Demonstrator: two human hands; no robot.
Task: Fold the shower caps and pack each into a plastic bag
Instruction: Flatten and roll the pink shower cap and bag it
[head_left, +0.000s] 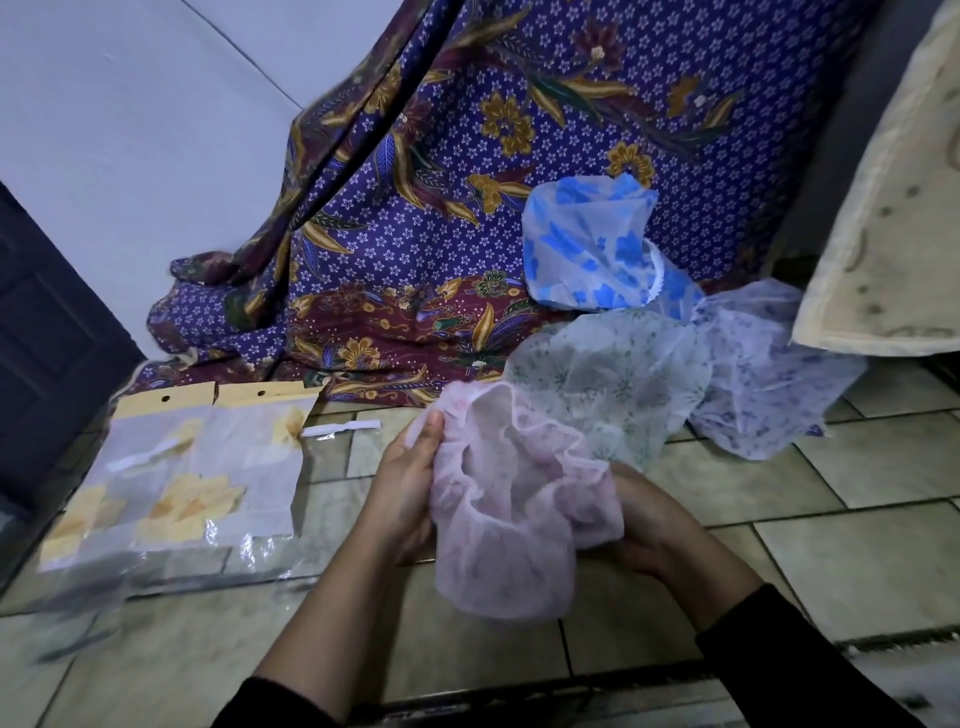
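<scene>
A pink shower cap hangs open between both hands above the tiled floor. My left hand pinches its elastic rim on the left side. My right hand grips the cap's right side, partly hidden under the fabric. Beyond it lie a green-flowered cap, a purple-flowered cap and a blue-flowered cap. Flat plastic bags with yellow flower prints and cardboard headers lie on the floor to the left.
A purple batik cloth drapes down at the back onto the floor. A beige cushion leans at the right. A dark door stands at the left. A white strip lies by the bags.
</scene>
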